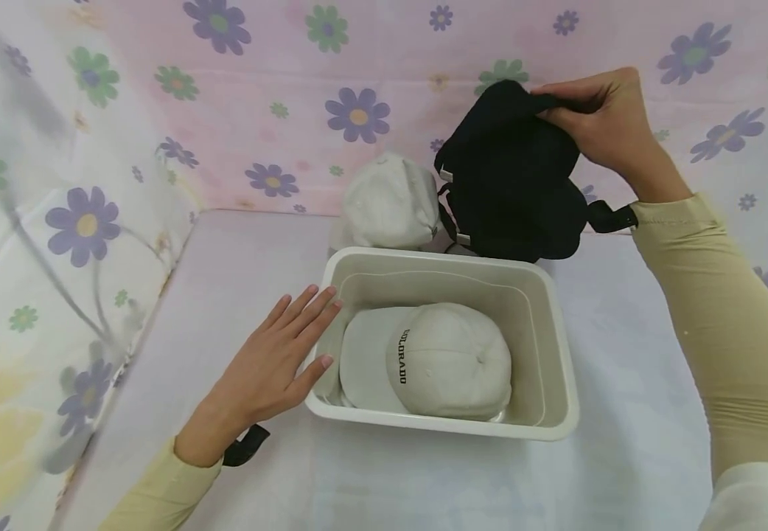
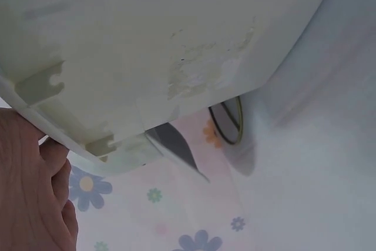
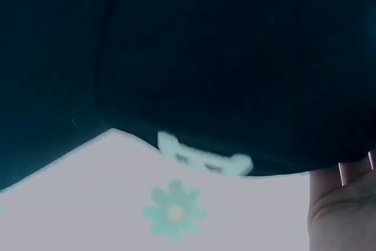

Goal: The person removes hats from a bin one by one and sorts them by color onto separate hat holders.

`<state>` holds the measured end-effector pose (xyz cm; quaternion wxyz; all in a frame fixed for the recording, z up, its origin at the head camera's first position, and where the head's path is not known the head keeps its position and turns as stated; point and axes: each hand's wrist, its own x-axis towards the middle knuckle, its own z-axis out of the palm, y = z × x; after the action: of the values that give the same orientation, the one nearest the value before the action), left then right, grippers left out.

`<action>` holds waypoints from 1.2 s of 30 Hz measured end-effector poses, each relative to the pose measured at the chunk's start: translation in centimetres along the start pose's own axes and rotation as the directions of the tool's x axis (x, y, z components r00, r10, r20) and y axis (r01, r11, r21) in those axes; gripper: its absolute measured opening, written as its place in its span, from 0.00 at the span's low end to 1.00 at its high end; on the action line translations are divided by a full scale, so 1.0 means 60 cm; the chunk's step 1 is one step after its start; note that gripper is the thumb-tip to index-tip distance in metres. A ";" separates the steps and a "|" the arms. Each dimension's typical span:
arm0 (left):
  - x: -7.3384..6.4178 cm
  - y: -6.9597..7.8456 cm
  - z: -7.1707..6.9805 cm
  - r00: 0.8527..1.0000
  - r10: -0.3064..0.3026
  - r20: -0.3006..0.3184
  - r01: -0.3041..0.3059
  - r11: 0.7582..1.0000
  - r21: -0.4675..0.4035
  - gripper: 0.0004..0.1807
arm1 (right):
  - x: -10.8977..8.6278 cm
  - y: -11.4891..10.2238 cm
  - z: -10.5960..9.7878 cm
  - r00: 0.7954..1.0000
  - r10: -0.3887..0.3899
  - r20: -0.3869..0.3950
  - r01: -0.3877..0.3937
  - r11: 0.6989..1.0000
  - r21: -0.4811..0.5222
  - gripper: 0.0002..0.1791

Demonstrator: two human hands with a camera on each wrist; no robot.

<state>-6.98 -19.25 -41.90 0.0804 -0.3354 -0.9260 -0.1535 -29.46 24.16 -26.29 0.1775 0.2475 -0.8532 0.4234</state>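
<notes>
My right hand [image 1: 612, 133] pinches the edge of a black cloth hat [image 1: 510, 177], holding it up behind the bin's far right side. Pale tags show on the hat's left edge, and in the right wrist view a white cat-shaped patch [image 3: 205, 157] sits at its border. With fingers spread and straight, my left hand [image 1: 267, 358] rests at the left rim of a cream plastic bin [image 1: 440, 425]. Inside the bin lies a white cap [image 1: 457, 361] lettered COLORADO, its brim pointing left. The bin's outer wall [image 2: 194, 33] fills much of the left wrist view.
Another white cap [image 1: 387, 203] stands behind the bin, left of the black hat and partly hidden by the rim. Flower-printed cloth [image 1: 258, 96] rises at the back and left. Pale cloth [image 1: 238, 258] covers the table.
</notes>
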 end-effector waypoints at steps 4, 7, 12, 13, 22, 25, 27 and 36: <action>0.000 0.003 0.000 1.000 0.003 0.000 -0.003 1.000 -0.005 0.35 | -0.005 0.016 0.020 0.998 0.042 0.047 -0.044 0.999 0.033 0.12; 0.001 0.005 0.001 1.000 0.005 -0.006 -0.005 1.000 -0.006 0.35 | -0.009 0.025 0.027 0.994 0.086 0.069 -0.089 0.995 0.040 0.12; -0.002 0.006 0.001 1.000 0.005 -0.011 -0.005 1.000 -0.007 0.35 | -0.021 0.040 0.041 0.988 0.107 0.109 -0.111 0.993 0.032 0.14; -0.002 0.005 0.001 1.000 0.005 -0.011 -0.005 1.000 -0.006 0.35 | -0.024 0.042 0.043 0.989 0.100 0.108 -0.104 0.994 0.029 0.14; -0.006 0.006 -0.004 1.000 -0.008 -0.005 0.008 1.000 -0.011 0.35 | -0.043 0.057 0.053 0.969 0.146 0.198 -0.137 0.989 -0.059 0.21; -0.006 0.005 -0.004 1.000 -0.009 -0.002 0.009 1.000 -0.022 0.35 | -0.049 0.063 0.051 0.962 0.157 0.225 -0.147 0.987 -0.059 0.24; -0.007 0.005 -0.004 1.000 -0.013 0.001 0.013 1.000 -0.027 0.35 | -0.053 0.065 0.050 0.953 0.173 0.250 -0.162 0.985 -0.063 0.27; -0.012 0.005 -0.002 1.000 -0.018 -0.003 0.017 0.999 -0.028 0.34 | -0.059 0.079 0.058 0.858 0.317 0.405 -0.291 0.948 -0.127 0.50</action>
<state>-6.27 -19.50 -41.89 0.0760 -0.3281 -0.9265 -0.1676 -29.62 24.76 -33.14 -0.0717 0.1893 -0.9121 0.3566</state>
